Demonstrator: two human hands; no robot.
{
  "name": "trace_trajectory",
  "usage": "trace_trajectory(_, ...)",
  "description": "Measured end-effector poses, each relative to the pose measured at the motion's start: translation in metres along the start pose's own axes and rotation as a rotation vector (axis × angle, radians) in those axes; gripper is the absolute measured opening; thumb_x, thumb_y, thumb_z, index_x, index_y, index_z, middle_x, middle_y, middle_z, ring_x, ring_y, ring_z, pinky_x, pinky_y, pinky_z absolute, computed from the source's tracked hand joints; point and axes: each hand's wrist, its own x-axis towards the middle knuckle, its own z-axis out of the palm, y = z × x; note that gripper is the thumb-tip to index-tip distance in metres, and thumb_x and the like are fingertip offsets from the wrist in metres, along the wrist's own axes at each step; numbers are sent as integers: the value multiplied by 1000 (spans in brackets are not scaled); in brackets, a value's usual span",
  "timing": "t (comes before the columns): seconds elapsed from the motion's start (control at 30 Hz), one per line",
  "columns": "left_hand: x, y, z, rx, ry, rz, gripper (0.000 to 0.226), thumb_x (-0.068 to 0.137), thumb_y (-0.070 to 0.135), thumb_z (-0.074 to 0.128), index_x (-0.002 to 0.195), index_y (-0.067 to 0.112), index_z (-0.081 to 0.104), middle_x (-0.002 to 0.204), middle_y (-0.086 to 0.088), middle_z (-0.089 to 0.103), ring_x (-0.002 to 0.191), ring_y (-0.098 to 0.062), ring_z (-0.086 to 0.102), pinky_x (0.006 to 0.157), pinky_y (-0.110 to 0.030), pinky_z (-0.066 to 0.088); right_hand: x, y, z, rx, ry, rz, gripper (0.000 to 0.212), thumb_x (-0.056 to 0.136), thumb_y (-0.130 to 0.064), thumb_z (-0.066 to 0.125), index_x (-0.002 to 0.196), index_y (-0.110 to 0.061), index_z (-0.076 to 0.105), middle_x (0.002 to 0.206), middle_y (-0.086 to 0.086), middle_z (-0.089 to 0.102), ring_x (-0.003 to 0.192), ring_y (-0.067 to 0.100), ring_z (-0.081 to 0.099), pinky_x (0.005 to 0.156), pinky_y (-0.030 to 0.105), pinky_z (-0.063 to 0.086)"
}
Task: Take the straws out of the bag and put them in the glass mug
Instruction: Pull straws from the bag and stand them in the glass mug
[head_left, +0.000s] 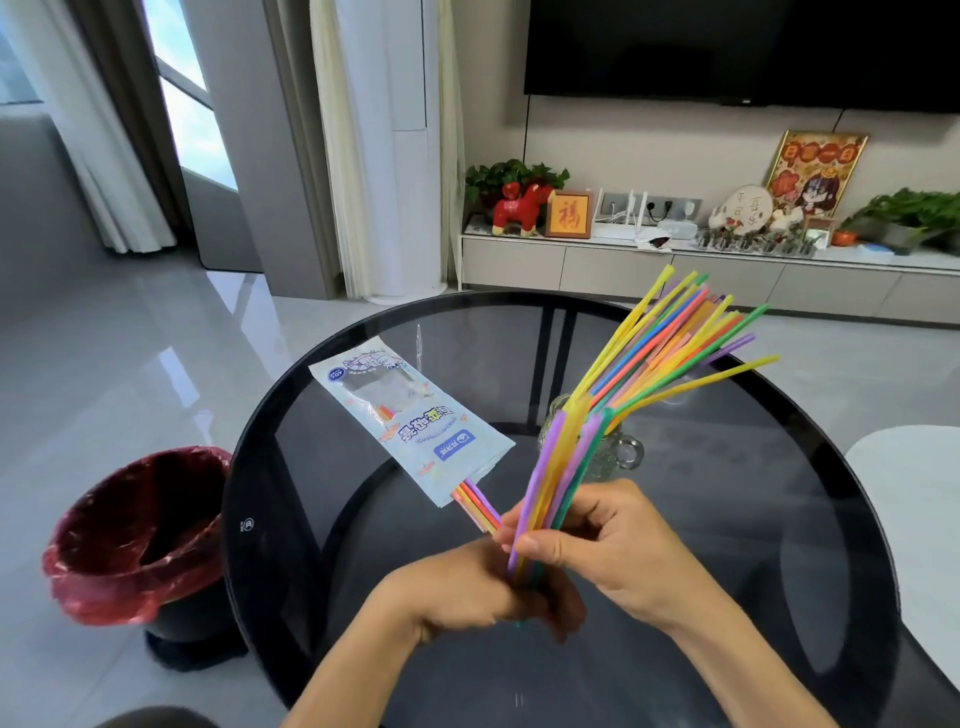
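A fanned bundle of colourful straws (670, 358) stands tilted up and to the right, gripped at its lower end by both hands. My left hand (467, 592) closes around the bottom ends. My right hand (613, 540) pinches the bundle just above it. The pale blue straw bag (410, 415) lies flat on the table to the left, with a few straws (475, 501) sticking out of its open near end. The glass mug (610, 452) stands behind the bundle, partly hidden by the straws, its handle pointing right.
Everything rests on a round dark glass table (727, 519). A bin with a red liner (137, 530) stands on the floor to the left. A white seat (914, 499) is at the right edge. A TV cabinet with ornaments (675, 260) runs along the far wall.
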Motion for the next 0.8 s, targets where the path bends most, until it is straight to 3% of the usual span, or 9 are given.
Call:
trace_trajectory(0.07,2,-3,-2,12,86,-31,21,90,-1,55,101,10,67,95,4,70,78,3,64,70,-12,48,3,5,5,-54,152,-25,9,78,-12,79,83,-19,81,82,2,79,79,20,75,76,36,60)
trace_trajectory(0.17,4,-9,-5,30,343,-56,25,85,12,65,106,25,67,93,11,68,80,-3,64,77,-18,52,7,4,4,-55,396,-54,6,79,-14,80,81,-20,81,78,11,76,76,31,72,72,42,58)
trace_trajectory(0.27,1,-4,-12,-69,582,-36,32,83,14,69,111,29,66,105,8,68,89,-5,68,85,-24,56,20,-12,-18,106,689,-61,10,84,-15,75,78,-22,77,77,7,77,79,22,75,67,34,62)
trace_trajectory(0.33,-3,3,-16,-129,698,-9,30,84,12,69,110,27,67,106,7,68,81,2,67,80,-17,55,35,-19,-40,226,893,-59,13,87,-14,73,76,-22,74,80,4,77,85,25,75,73,40,63)
trace_trajectory(0.43,-6,7,-19,-141,795,26,25,86,13,67,107,27,68,103,9,68,77,2,63,64,-4,48,63,-21,-62,150,1073,-51,17,86,-17,73,70,-24,72,76,2,74,79,19,73,76,48,62)
trace_trajectory(0.53,-7,8,-19,-136,800,39,25,87,13,66,108,26,68,103,8,69,75,5,61,61,-2,46,84,-9,-69,45,1120,16,17,85,-19,74,70,-14,68,76,13,73,72,25,70,73,54,60)
trace_trajectory(0.63,-6,7,-20,-126,802,56,25,87,13,67,109,25,68,103,6,68,72,7,61,60,-3,46,95,4,-61,-67,1095,72,24,86,-20,73,72,-2,64,68,11,65,60,21,60,66,48,60)
trace_trajectory(0.8,-5,3,-18,-95,820,59,25,85,15,67,105,29,68,96,11,69,70,6,62,63,-6,48,104,16,-44,-157,1077,140,41,88,-17,71,55,-14,47,56,0,52,50,14,46,59,31,43)
